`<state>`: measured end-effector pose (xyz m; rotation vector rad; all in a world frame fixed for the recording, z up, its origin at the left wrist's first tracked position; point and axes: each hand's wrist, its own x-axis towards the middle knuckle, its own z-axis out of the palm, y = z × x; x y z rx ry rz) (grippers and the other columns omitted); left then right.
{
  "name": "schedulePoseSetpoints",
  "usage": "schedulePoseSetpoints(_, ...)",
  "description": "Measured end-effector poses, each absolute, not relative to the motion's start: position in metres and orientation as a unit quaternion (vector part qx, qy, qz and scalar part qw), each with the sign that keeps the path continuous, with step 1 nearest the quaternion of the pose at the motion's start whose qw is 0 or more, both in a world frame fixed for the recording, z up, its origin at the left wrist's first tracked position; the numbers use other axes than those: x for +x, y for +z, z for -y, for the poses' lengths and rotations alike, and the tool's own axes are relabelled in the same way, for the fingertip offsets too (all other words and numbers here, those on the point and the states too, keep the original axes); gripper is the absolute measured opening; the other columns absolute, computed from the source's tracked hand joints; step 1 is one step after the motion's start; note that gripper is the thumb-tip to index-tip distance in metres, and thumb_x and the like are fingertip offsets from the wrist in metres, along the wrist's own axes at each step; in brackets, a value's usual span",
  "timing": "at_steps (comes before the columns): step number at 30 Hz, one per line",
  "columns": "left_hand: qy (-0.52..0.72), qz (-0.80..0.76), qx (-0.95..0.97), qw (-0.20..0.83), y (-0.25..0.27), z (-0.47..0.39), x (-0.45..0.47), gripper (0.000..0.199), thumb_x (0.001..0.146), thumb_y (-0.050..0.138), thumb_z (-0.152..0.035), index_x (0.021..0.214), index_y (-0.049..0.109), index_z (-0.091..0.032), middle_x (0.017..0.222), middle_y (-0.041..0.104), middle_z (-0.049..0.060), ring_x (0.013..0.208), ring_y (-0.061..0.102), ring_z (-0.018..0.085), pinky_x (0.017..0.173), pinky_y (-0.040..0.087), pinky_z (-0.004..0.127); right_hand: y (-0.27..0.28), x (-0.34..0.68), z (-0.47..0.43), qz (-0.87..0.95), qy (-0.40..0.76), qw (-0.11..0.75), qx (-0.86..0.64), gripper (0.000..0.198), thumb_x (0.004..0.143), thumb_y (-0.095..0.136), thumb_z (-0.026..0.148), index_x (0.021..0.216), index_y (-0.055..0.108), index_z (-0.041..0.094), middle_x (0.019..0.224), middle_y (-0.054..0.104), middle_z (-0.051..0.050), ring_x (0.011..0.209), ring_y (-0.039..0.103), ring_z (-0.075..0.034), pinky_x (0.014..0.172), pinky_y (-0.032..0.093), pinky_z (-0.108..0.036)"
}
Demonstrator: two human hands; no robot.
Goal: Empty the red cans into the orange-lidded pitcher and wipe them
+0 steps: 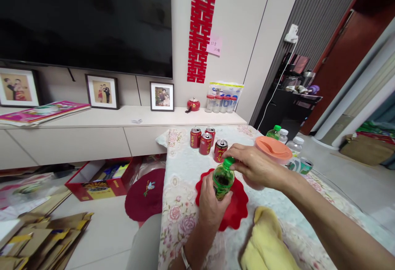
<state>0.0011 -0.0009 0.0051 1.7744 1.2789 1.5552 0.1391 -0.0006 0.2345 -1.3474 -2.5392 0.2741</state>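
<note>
A green plastic bottle point(222, 179) with dark contents stands out over a red scalloped plate point(237, 210). Wrapped round its body is my left hand point(211, 204), thumb on the near side. The fingers of my right hand point(249, 164) are closed at the green bottle cap point(228, 163), which sits on the neck. Just beyond the bottle stands a red drink can point(221, 150), close to my right fingertips. Several more red cans point(205, 143) are grouped behind it. To the right, an orange-lidded container point(273, 148) is partly hidden by my right hand and forearm.
A yellow cloth point(268, 241) lies on the flowered tablecloth point(177, 192) near me. Bottles point(274, 133) and a green can point(305, 166) stand at the right. A maroon stool point(146, 196) and a red box point(101, 183) are left of the table, below a white cabinet point(142, 119).
</note>
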Motion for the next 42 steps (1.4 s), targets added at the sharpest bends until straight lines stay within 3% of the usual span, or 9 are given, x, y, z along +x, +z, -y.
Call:
schedulePoseSetpoints(9,0.566,-0.480,0.639,0.202,0.004,0.002,0.004,0.066,0.080,0.076,-0.022,0.142,0.054,-0.017,0.130,0.069,0.017,0.126,0.069,0.036,0.104,0.060,0.050,0.238,0.128,0.001,0.853,0.036,0.064,-0.517,0.014,0.102,0.067,0.028,0.110,0.075,0.019,0.107,0.072,-0.009,0.094,0.069,-0.023,0.082,0.047,-0.031)
schedulePoseSetpoints(15,0.572,-0.458,0.650,0.199,0.006,0.000,0.002,0.066,0.079,0.077,-0.019,0.141,0.054,-0.018,0.124,0.070,0.015,0.118,0.072,0.033,0.101,0.061,0.048,0.245,0.113,0.012,0.805,0.009,0.048,-0.591,0.029,0.101,0.070,0.044,0.103,0.072,0.015,0.098,0.074,-0.012,0.081,0.068,-0.026,0.066,0.037,-0.033)
schedulePoseSetpoints(19,0.565,-0.464,0.652,0.201,0.008,0.000,0.001,0.064,0.081,0.076,-0.021,0.141,0.053,-0.018,0.125,0.070,0.015,0.121,0.071,0.034,0.103,0.061,0.050,0.248,0.111,0.018,0.832,0.016,0.028,-0.554,0.021,0.104,0.063,0.027,0.121,0.071,0.017,0.122,0.071,-0.013,0.095,0.071,-0.023,0.074,0.042,-0.032)
schedulePoseSetpoints(22,0.565,-0.466,0.652,0.196,0.008,0.000,0.001,0.063,0.082,0.075,-0.021,0.141,0.053,-0.019,0.126,0.070,0.015,0.124,0.070,0.034,0.105,0.060,0.049,0.248,0.107,0.018,0.837,0.005,0.001,-0.548,0.020,0.107,0.056,0.018,0.117,0.072,0.018,0.120,0.072,-0.012,0.095,0.072,-0.021,0.075,0.042,-0.031)
schedulePoseSetpoints(28,0.569,-0.466,0.647,0.201,0.007,0.001,0.001,0.061,0.078,0.077,-0.020,0.135,0.056,-0.020,0.121,0.071,0.012,0.115,0.073,0.032,0.099,0.063,0.046,0.248,0.107,0.018,0.793,-0.008,-0.002,-0.609,0.045,0.109,0.054,0.051,0.107,0.075,0.012,0.104,0.077,-0.017,0.093,0.075,-0.033,0.070,0.041,-0.037)
schedulePoseSetpoints(32,0.566,-0.466,0.650,0.199,0.007,0.001,0.001,0.061,0.080,0.076,-0.020,0.137,0.055,-0.020,0.123,0.071,0.013,0.119,0.072,0.033,0.102,0.062,0.048,0.247,0.123,0.020,0.841,0.059,0.067,-0.533,0.033,0.107,0.058,0.026,0.138,0.066,0.019,0.133,0.070,-0.013,0.115,0.071,-0.028,0.089,0.048,-0.035)
schedulePoseSetpoints(35,0.567,-0.467,0.652,0.190,0.007,0.001,0.001,0.062,0.079,0.076,-0.019,0.137,0.055,-0.020,0.124,0.071,0.014,0.121,0.072,0.034,0.102,0.061,0.048,0.241,0.125,0.016,0.850,0.062,0.077,-0.518,0.030,0.105,0.053,0.011,0.127,0.072,0.021,0.123,0.072,-0.009,0.111,0.071,-0.022,0.090,0.048,-0.031)
schedulePoseSetpoints(39,0.567,-0.467,0.653,0.186,0.006,-0.001,0.001,0.062,0.079,0.077,-0.020,0.138,0.055,-0.019,0.123,0.071,0.014,0.121,0.072,0.033,0.101,0.061,0.047,0.235,0.119,0.013,0.798,0.018,0.088,-0.595,0.026,0.107,0.061,0.035,0.104,0.074,0.013,0.098,0.074,-0.013,0.088,0.072,-0.029,0.073,0.045,-0.036)
schedulePoseSetpoints(42,0.569,-0.466,0.652,0.187,0.006,-0.001,0.001,0.063,0.079,0.077,-0.020,0.138,0.055,-0.019,0.124,0.071,0.014,0.121,0.072,0.033,0.101,0.061,0.046,0.236,0.123,0.016,0.790,0.020,0.101,-0.604,0.036,0.106,0.062,0.048,0.111,0.074,0.014,0.103,0.075,-0.013,0.090,0.073,-0.030,0.073,0.046,-0.036)
